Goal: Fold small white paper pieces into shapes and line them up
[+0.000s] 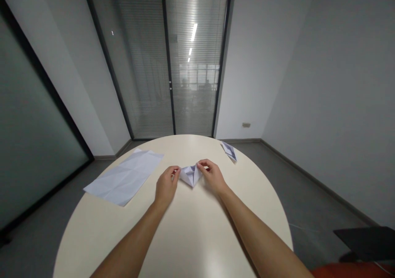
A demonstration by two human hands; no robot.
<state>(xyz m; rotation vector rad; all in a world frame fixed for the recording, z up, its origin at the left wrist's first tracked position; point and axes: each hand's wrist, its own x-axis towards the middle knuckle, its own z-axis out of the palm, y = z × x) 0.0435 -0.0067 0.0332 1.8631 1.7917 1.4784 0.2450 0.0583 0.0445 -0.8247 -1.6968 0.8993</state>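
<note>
A small folded piece of white paper (pixel 191 177) is held between my two hands over the middle of the round table. It has a pointed lower tip and a creased, partly opened centre. My left hand (pixel 167 183) pinches its left corner between thumb and fingers. At the right corner, my right hand (pixel 212 174) grips it the same way, fingertips near the upper edge. Whether the paper's tip touches the tabletop, I cannot tell.
The cream round table (pixel 185 237) carries a large creased paper sheet (pixel 125 177) at the left. Another folded paper (pixel 229 151) lies near the far right edge. Beyond stand glass doors with blinds (pixel 194 105). A dark flat object (pixel 367 241) is at the lower right.
</note>
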